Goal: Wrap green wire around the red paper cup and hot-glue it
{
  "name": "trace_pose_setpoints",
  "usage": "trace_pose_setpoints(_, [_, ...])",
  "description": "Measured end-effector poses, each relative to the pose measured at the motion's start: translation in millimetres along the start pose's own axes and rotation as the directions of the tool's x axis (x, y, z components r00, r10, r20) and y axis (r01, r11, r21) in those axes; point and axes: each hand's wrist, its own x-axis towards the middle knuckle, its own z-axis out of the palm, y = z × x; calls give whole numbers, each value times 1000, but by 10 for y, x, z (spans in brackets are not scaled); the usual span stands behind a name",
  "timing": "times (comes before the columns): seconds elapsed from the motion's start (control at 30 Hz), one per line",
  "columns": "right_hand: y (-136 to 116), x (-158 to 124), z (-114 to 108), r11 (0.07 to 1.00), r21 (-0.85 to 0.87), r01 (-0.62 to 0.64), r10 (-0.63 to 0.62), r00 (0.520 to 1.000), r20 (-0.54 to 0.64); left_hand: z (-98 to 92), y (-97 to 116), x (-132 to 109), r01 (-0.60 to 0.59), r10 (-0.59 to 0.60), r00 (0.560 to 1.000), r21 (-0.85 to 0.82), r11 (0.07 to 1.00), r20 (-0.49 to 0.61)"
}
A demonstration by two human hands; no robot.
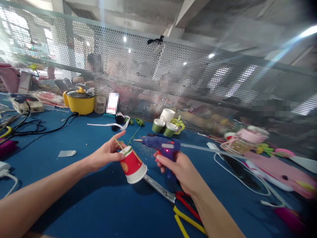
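Observation:
My left hand (110,152) grips a red and white paper cup (133,165), tilted with its base up and its wide rim toward the table. Green yarn (127,151) lies on the base of the cup and passes by my fingers; a strand runs back to a small green yarn bundle (140,122). In my right hand (177,165) is a blue hot glue gun (160,143) with a red light lit and a clear glue stick out of its back. Its nozzle points left, above and apart from the cup. My fingers are at the orange trigger.
Below the cup lie large scissors (160,190) with red and yellow handles. Green-wrapped cups (158,125) stand at the back by a perforated screen (138,72). A yellow pot (81,101) with a black cable is back left. A phone (241,170) and cables lie right.

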Motion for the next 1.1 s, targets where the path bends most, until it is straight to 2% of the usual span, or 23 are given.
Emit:
trace_pose_setpoints(0.07, [-45, -108, 60, 999, -10, 32, -32, 999, 42, -11, 0, 9, 1, -1, 1000, 10, 1000, -29])
trace_pose_setpoints(0.23, [-61, -254, 146, 981, -162, 106, -104, 994, 20, -38, -10, 26, -2, 5, 997, 33, 999, -80])
trace_pose_setpoints(0.33, [-9, -254, 165, 913, -342, 224, -220, 974, 53, -36, -1, 23, 1, 2, 996, 41, 999, -90])
trace_pose_setpoints(0.43, [41, -249, 181, 854, -455, 254, -262, 964, 45, -24, 12, 19, 2, 4, 995, 59, 998, -105])
trace_pose_setpoints(0.67, [58, -295, 221, 791, -544, 281, -312, 949, 37, -14, 7, 17, 3, 18, 991, 152, 988, -133])
trace_pose_setpoints(0.87, [63, -274, 196, 700, -636, 324, -386, 921, 44, -50, -20, 25, -16, 40, 991, 186, 982, -124])
trace_pose_setpoints(1.1, [53, -290, 196, 688, -646, 331, -371, 925, 80, -80, -31, 31, -26, 53, 994, 249, 968, -99])
